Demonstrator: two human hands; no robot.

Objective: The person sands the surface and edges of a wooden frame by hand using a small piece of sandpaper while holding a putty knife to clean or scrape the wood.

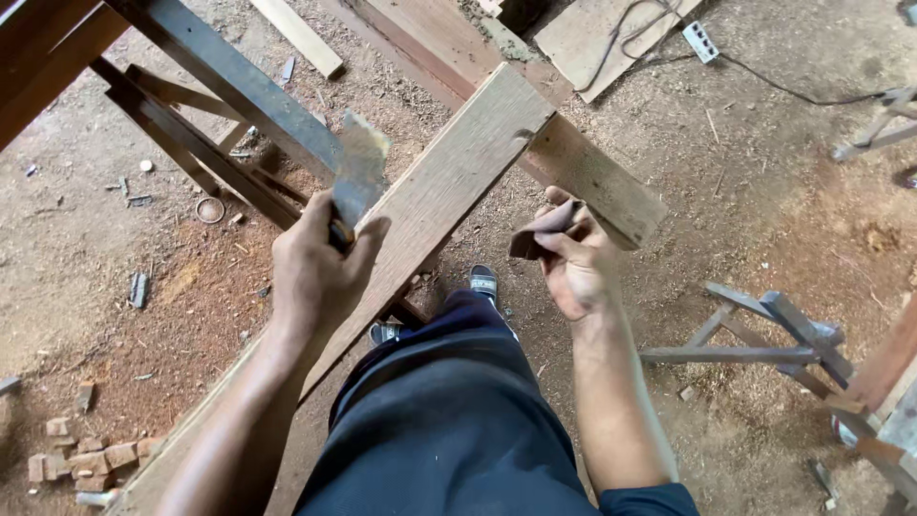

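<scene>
The left hand (pixel 315 272) is closed around the handle of a scraper (pixel 359 177), its wide blade raised above the plank (pixel 449 182). The right hand (pixel 573 268) pinches a folded piece of sandpaper (pixel 540 234) between thumb and fingers, just off the plank's right edge. The plank runs diagonally across a dark trestle (pixel 229 81), over a sawdust floor (pixel 764 191) with wood blocks (pixel 86 454) at lower left
</scene>
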